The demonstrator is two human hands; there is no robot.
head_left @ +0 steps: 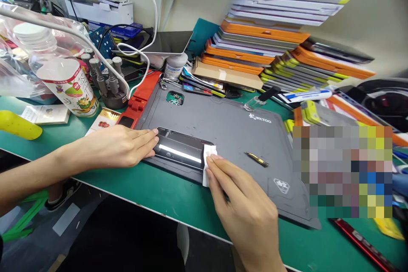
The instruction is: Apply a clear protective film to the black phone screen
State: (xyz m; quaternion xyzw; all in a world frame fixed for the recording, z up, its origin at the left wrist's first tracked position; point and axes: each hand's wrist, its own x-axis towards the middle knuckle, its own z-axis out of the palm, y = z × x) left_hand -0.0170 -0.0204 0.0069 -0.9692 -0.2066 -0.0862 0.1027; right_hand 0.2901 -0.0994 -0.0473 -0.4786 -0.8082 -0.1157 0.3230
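A glossy black phone [178,146], with a bright light reflection along its screen, lies on the grey work mat [216,119]. My left hand [127,146] rests at the phone's left end, its fingers stretched out and touching the edge. Between the fingertips of my right hand [242,195] is a folded white wipe [208,165], pressed against the phone's right end. Right of the wipe, a small brass-coloured tool tip [256,159] lies on the mat. Small metal parts sit in the mat's recess [175,98].
A red hinged fixture [135,108] borders the mat's left side. Farther left stand a paper cup [70,87] and a screwdriver holder [110,83]. Stacked boxes [255,38] line the wall. A white cable [105,61] hangs across the left; a red tool [363,242] lies front right.
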